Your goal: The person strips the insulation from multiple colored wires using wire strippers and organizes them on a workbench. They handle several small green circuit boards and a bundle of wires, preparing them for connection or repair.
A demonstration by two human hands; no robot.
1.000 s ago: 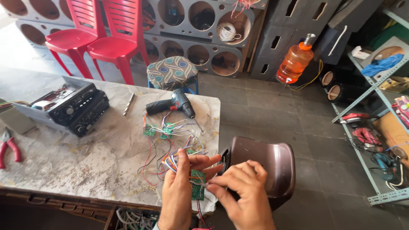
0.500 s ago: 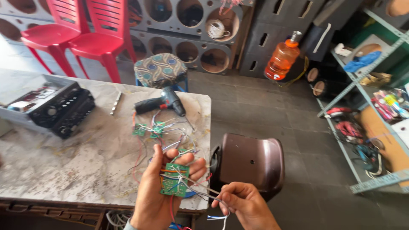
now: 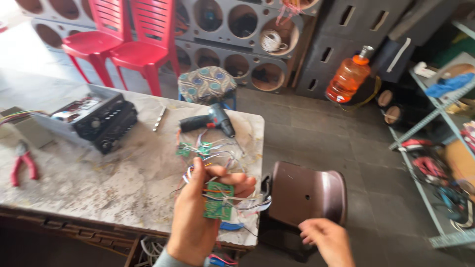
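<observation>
My left hand (image 3: 200, 212) is raised over the near edge of the marble table (image 3: 99, 188) and grips a small green circuit board (image 3: 218, 200) with a bundle of thin coloured wires (image 3: 247, 201) trailing from it. My right hand (image 3: 329, 242) hangs low at the bottom right, beside the brown plastic chair (image 3: 309, 195), holding nothing, fingers loosely curled. More small green boards with wires (image 3: 198, 148) lie on the table beyond my left hand.
A cordless drill (image 3: 208, 122), a black car stereo unit (image 3: 99, 121), a metal bit (image 3: 159, 117) and red pliers (image 3: 22, 165) lie on the table. Red chairs (image 3: 128, 44), a patterned stool (image 3: 207, 84), speaker boxes, an orange jug (image 3: 349, 79) and shelving (image 3: 440, 123) surround it.
My right hand has let go of the wires and dropped down to the right, away from the board. My left hand keeps the board and has lifted slightly. The view has shifted.
</observation>
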